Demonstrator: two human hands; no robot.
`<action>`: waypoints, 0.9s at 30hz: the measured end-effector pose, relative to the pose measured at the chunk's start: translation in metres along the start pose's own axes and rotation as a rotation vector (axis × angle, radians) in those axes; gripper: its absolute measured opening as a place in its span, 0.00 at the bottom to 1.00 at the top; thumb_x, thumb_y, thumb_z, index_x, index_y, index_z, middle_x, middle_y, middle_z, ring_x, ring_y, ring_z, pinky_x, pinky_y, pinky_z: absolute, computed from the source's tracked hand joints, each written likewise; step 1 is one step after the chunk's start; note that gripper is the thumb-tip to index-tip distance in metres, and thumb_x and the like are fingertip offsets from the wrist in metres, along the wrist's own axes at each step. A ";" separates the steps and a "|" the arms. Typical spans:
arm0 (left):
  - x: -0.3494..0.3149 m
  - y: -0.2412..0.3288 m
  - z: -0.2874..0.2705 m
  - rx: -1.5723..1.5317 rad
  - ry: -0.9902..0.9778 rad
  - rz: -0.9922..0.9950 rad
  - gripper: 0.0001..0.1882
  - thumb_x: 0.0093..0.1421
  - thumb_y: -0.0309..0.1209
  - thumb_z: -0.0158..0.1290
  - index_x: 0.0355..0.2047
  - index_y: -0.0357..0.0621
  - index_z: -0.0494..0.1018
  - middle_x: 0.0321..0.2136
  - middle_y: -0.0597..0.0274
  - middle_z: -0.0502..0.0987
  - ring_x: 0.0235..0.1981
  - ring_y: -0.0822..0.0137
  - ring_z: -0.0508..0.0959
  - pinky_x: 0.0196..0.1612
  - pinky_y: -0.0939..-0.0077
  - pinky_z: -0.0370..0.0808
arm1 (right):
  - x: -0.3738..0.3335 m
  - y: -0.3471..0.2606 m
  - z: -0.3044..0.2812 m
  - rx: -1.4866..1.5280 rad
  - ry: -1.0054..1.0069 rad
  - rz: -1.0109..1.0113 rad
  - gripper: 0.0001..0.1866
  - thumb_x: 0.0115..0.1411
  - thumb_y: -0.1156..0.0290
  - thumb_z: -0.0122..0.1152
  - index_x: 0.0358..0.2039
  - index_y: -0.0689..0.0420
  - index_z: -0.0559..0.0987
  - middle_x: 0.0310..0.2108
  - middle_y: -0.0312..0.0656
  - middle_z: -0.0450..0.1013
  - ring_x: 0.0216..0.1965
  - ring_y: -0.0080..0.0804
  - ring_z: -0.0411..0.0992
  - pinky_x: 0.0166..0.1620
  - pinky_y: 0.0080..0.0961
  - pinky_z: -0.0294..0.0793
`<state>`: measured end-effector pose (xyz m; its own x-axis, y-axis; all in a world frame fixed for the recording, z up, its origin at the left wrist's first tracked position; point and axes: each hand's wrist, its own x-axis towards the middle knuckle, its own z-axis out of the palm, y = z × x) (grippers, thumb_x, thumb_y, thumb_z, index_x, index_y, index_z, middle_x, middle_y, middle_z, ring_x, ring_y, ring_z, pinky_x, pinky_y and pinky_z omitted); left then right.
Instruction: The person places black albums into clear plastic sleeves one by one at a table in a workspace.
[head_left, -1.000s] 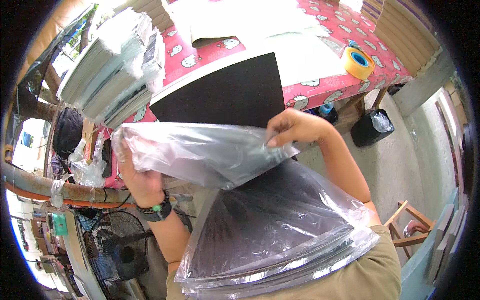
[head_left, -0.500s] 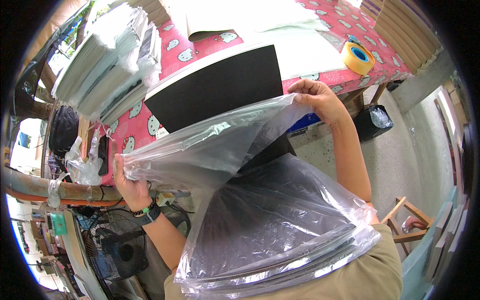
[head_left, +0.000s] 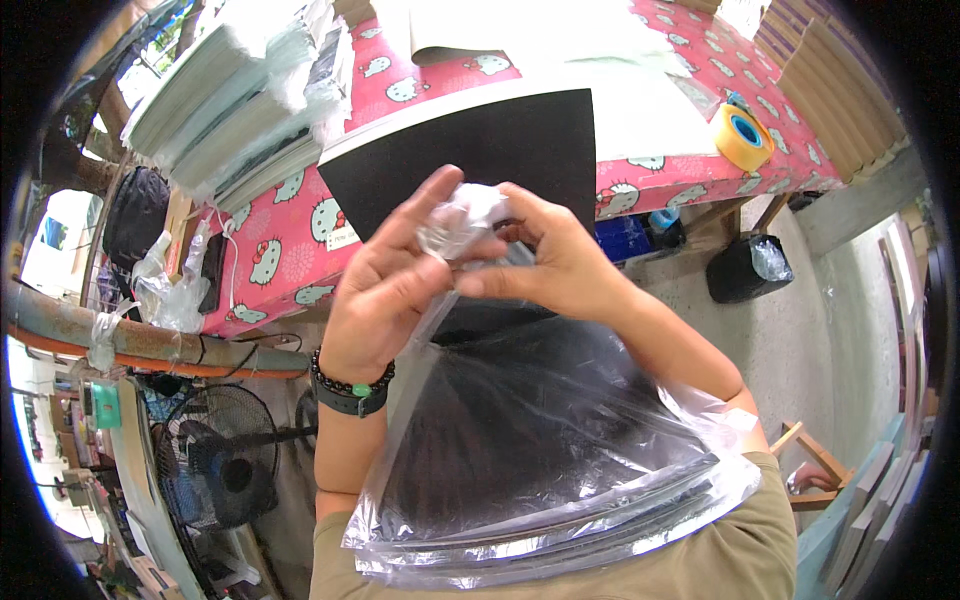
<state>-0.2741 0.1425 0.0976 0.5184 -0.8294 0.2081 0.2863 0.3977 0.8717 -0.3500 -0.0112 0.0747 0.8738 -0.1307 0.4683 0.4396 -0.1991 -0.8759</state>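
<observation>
Two hands meet on a wad of bunched clear plastic (head_left: 465, 215): the fingers of the right hand (head_left: 565, 260) curl in on it, gripping it by the look of them, while those of the left hand (head_left: 380, 290) stand part-spread around its other side, and blur leaves me unable to tell whether they pinch. This film should be very light, limp and slippery, quick to crease or tear; a broad hold with thumb against several fingers, on gathered folds rather than one thin edge, would probably suit it best. Just on the body side of the fingers, a wide clear bag (head_left: 540, 420) lies against the shirt (head_left: 700, 550), dark flat contents showing through; these look stiffer and likely heavier than the film, best supported from beneath. Past the fingertips is a black sheet (head_left: 480, 145) on the pink patterned tablecloth (head_left: 275, 250); farther off to their right sits a yellow tape roll (head_left: 743, 138), and to their left a stack of plastic-wrapped bundles (head_left: 235, 110). Knuckles hide the wad's underside, glare on the bag blurs its layers, and whether wad and bag are one piece is unclear.
</observation>
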 end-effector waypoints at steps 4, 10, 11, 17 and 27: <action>0.000 0.011 -0.015 0.101 0.027 0.028 0.33 0.48 0.19 0.46 0.56 0.33 0.49 0.43 0.49 0.68 0.40 0.64 0.73 0.38 0.81 0.70 | 0.005 0.007 -0.009 0.294 -0.170 0.331 0.09 0.53 0.74 0.55 0.35 0.61 0.71 0.29 0.33 0.69 0.30 0.16 0.67 0.34 0.14 0.66; 0.008 -0.012 -0.026 0.438 0.312 0.162 0.26 0.42 0.15 0.52 0.45 0.38 0.66 0.29 0.65 0.67 0.30 0.76 0.69 0.31 0.88 0.66 | -0.003 0.020 -0.014 0.689 -0.233 0.461 0.07 0.57 0.71 0.49 0.28 0.62 0.71 0.23 0.32 0.68 0.25 0.14 0.65 0.29 0.13 0.64; 0.008 -0.015 -0.033 0.569 0.314 0.237 0.22 0.42 0.15 0.52 0.41 0.38 0.68 0.28 0.66 0.66 0.28 0.77 0.67 0.30 0.88 0.65 | -0.002 0.018 -0.016 0.675 -0.255 0.464 0.07 0.57 0.70 0.49 0.28 0.61 0.71 0.23 0.32 0.68 0.25 0.14 0.65 0.29 0.13 0.64; 0.007 -0.005 -0.033 0.851 0.372 0.211 0.10 0.52 0.30 0.53 0.18 0.37 0.70 0.20 0.71 0.60 0.21 0.81 0.64 0.22 0.88 0.61 | 0.006 0.013 -0.045 -0.037 0.120 0.241 0.10 0.56 0.67 0.51 0.26 0.62 0.72 0.19 0.30 0.67 0.25 0.13 0.63 0.32 0.14 0.63; 0.007 -0.018 -0.014 1.093 0.441 0.263 0.15 0.48 0.39 0.56 0.19 0.38 0.74 0.17 0.67 0.61 0.18 0.75 0.61 0.19 0.81 0.56 | 0.012 0.000 -0.021 0.012 0.169 0.187 0.10 0.46 0.69 0.63 0.25 0.61 0.76 0.18 0.33 0.69 0.22 0.14 0.64 0.27 0.14 0.64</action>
<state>-0.2648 0.1354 0.0773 0.7498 -0.4832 0.4520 -0.5918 -0.1845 0.7847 -0.3438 -0.0333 0.0830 0.8933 -0.3253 0.3103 0.2770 -0.1453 -0.9498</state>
